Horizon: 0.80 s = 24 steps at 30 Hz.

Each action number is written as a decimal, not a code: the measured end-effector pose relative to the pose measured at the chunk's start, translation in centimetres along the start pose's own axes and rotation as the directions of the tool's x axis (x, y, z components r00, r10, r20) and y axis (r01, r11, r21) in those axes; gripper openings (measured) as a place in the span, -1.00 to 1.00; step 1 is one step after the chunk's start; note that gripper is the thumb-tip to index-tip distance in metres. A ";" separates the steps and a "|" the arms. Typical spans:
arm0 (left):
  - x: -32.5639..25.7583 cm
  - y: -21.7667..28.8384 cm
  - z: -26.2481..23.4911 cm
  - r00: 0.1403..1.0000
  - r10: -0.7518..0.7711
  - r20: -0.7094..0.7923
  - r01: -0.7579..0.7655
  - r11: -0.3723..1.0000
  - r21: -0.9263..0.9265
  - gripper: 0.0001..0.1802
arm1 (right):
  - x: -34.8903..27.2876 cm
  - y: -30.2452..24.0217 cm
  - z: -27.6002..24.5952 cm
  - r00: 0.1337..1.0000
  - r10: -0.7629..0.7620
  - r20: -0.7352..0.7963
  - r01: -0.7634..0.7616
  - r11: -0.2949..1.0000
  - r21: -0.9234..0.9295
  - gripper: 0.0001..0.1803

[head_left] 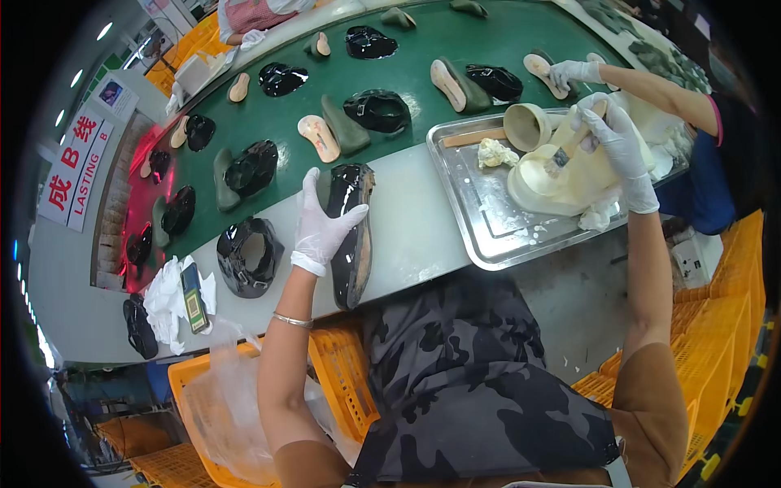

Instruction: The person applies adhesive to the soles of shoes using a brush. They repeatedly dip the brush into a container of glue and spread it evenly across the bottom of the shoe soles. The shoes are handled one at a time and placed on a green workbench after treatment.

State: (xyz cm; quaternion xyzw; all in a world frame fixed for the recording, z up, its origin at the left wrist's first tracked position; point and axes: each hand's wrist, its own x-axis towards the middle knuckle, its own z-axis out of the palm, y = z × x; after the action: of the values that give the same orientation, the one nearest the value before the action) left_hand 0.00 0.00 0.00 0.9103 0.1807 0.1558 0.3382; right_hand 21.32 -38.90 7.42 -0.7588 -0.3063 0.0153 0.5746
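My left hand [321,224], in a white glove, grips a glossy black shoe upper on its last [351,232], held on edge against the white ledge with the sole side turned right. My right hand [617,146], also gloved, holds a brush [573,146] whose bristles dip into a cream-coloured glue container [553,183]. The container stands on a steel tray [476,211]. A second cream pot [527,126] and a wad of white cloth [496,153] lie on the same tray.
A green conveyor belt [423,49] carries several black uppers, green lasts and tan insoles. Another loose black upper [248,256] rests on the ledge by a phone [193,298] and white rags. A co-worker's gloved hand [569,73] reaches in at the upper right. Orange crates stand below.
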 end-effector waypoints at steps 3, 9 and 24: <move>-0.1 -0.4 0.9 0.995 -0.093 0.047 0.100 0.981 -0.169 -0.01 | -0.3 -0.7 0.1 1.000 0.000 0.018 -0.001 1.000 0.005 -0.85; -3.2 -1.3 1.4 0.798 0.153 0.583 0.602 -0.155 -0.783 -0.37 | -0.8 -0.6 0.0 0.987 -0.085 -0.134 0.093 0.994 0.057 -0.84; -14.1 11.7 1.7 0.701 0.009 0.713 0.639 -0.454 -0.621 -0.38 | -10.1 -11.0 10.3 0.816 -0.544 0.195 0.512 0.837 0.192 -0.90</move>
State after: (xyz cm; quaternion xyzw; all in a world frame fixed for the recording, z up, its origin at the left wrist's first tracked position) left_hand -9.21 -15.34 4.35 0.1438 0.1929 -0.0810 0.9672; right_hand 4.34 -33.26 10.30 -0.5968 -0.5708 -0.0329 0.5630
